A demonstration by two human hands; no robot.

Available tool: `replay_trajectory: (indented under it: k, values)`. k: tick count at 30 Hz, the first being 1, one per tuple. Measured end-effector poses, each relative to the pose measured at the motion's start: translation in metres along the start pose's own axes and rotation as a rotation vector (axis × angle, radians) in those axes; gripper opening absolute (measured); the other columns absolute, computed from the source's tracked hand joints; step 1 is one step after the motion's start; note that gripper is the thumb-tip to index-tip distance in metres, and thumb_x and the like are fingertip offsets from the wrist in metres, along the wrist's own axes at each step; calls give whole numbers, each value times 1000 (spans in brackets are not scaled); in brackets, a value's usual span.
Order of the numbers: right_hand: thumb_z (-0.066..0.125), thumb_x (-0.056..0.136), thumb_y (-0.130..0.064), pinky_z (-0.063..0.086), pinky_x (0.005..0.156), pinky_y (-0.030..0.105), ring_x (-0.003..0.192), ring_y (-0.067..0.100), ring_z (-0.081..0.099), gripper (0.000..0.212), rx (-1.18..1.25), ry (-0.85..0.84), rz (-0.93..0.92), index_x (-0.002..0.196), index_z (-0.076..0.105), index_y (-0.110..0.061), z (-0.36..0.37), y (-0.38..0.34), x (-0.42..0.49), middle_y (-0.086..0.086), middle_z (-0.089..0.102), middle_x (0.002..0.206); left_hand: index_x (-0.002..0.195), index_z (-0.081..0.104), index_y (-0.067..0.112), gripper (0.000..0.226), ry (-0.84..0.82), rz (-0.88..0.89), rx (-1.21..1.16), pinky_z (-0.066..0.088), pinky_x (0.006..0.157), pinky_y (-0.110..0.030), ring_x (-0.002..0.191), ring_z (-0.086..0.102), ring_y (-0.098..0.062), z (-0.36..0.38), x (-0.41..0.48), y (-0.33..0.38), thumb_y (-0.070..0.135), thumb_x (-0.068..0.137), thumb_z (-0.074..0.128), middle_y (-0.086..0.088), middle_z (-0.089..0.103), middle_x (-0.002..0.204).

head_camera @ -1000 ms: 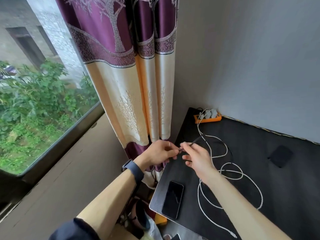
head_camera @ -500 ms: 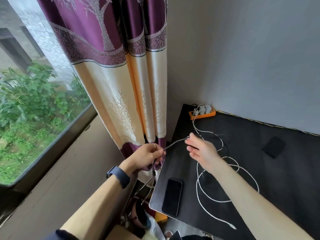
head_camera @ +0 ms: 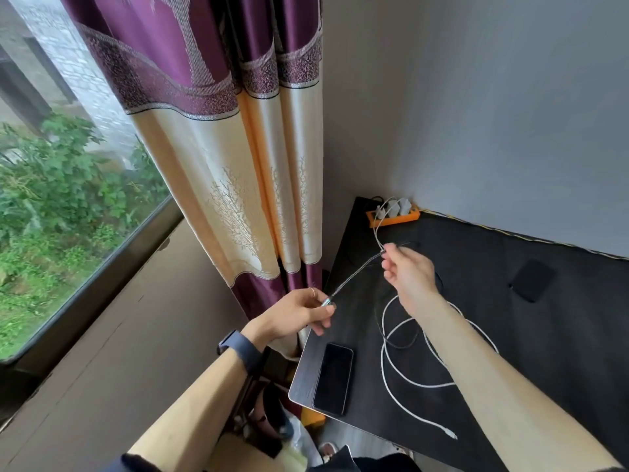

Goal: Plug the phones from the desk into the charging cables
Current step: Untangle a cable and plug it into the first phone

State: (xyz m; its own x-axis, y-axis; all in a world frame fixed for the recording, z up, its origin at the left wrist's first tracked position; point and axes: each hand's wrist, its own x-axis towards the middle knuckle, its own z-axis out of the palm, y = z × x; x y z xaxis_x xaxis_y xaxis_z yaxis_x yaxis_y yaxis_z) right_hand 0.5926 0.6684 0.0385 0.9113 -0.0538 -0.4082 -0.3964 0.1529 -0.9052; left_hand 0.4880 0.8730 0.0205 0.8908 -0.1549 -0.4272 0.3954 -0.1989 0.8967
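Observation:
A dark braided charging cable stretches between my two hands above the black desk's left edge. My left hand pinches its plug end. My right hand grips the same cable farther up, near the desk's back. A black phone lies face up at the desk's front left corner. A second dark phone rests at the right. A white cable coils over the desk, its free plug near the front edge.
An orange power strip with white chargers sits at the desk's back left corner against the grey wall. A purple and cream curtain hangs to the left beside a window. Bags and clutter lie on the floor below the desk corner.
My hands have drawn apart along the dark cable: the left slid down to its plug end, the right moved up and back. The cable is now pulled straight between them.

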Motion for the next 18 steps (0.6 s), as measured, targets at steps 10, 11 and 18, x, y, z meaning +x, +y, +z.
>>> replay_trajectory:
  k: [10, 11, 18]
  values:
    - [64, 95, -40, 52, 81, 31, 101, 18, 69, 28, -226, -169, 238, 113, 69, -19, -48, 47, -35, -2, 75, 111, 103, 66, 2, 10, -41, -169, -517, 55, 70, -33, 72, 65, -18, 32, 11, -11, 5, 97, 59, -10, 72, 90]
    - [62, 95, -43, 52, 85, 34, 105, 18, 69, 31, -302, -227, 272, 116, 69, -21, -54, 61, -48, -3, 75, 114, 104, 67, 3, 12, -26, -178, -604, 57, 70, -33, 72, 65, -17, 39, 14, -11, 4, 97, 58, -9, 71, 90]
    - [50, 102, -43, 50, 92, 37, 105, 16, 70, 33, -305, -445, 433, 121, 68, -22, -85, 99, -116, 0, 76, 115, 96, 64, 8, 16, 89, -243, -807, 61, 64, -29, 71, 71, -15, 92, 32, -17, 3, 100, 50, -6, 71, 87]
